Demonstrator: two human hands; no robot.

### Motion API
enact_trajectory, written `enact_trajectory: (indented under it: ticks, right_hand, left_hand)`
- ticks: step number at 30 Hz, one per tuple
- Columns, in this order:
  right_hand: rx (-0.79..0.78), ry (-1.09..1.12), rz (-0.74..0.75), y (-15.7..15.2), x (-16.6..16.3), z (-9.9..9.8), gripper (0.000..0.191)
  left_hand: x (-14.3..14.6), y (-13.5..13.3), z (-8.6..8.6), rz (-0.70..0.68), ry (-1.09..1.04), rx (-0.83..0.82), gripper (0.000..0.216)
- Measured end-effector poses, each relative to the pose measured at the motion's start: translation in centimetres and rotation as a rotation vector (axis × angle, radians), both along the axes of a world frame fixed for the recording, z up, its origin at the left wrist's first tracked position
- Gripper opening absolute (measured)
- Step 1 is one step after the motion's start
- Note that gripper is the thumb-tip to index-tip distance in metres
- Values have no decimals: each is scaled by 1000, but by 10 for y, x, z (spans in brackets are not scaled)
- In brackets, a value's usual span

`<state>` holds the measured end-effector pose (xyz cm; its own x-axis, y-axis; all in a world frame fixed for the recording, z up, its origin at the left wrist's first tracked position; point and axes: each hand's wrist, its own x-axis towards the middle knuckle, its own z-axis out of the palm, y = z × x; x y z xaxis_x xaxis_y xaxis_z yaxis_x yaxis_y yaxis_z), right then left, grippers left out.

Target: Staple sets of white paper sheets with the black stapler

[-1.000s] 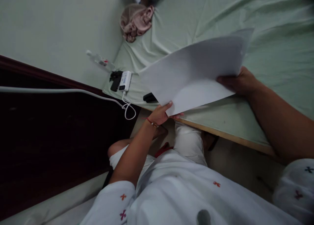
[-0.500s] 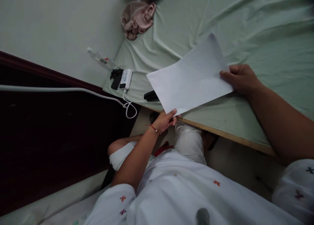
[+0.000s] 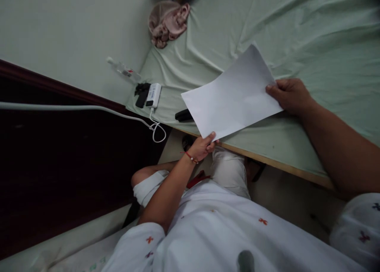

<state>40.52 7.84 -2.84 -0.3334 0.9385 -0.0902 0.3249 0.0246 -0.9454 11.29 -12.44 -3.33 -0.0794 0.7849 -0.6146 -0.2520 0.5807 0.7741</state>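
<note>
A blank white sheet of paper (image 3: 233, 96) is held flat just above the near edge of a bed covered in a pale green sheet (image 3: 311, 34). My left hand (image 3: 203, 145) pinches the paper's near corner, a red thread band on that wrist. My right hand (image 3: 289, 95) grips the paper's right edge, fingers curled under it and thumb on top. A small black object (image 3: 183, 115) lies on the sheet, partly hidden behind the paper's left corner.
A white power bank (image 3: 153, 95) beside a black device (image 3: 141, 94) lies at the bed's left corner, its white cable (image 3: 89, 110) running left. A plastic bottle (image 3: 124, 69) leans at the wall. A pink crumpled cloth (image 3: 166, 22) sits further back. The wooden bed edge (image 3: 282, 167) faces my knees.
One second ago the paper was raised and bowed with its far end lifted. It has since come down and flattened over the bed edge; both hands keep their grips.
</note>
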Motion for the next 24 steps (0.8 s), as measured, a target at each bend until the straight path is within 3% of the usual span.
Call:
enact_trajectory:
  ticks: [12,16,19,24]
  right_hand:
    - [-2,14,-20,-3,-3,5,40]
    - [-49,165,137,-3,2,1,39]
    - [-101,134,270,0,5,-2,39]
    - [-81,-4,275,0,2,3,36]
  left_hand:
    - [-1,-3,2,8,16,72,67]
    - [-7,-2,8,43,57,43,59]
    - [-12,-3,14,65,75,31,56]
    - [-14,-5,18,90,75,26,56]
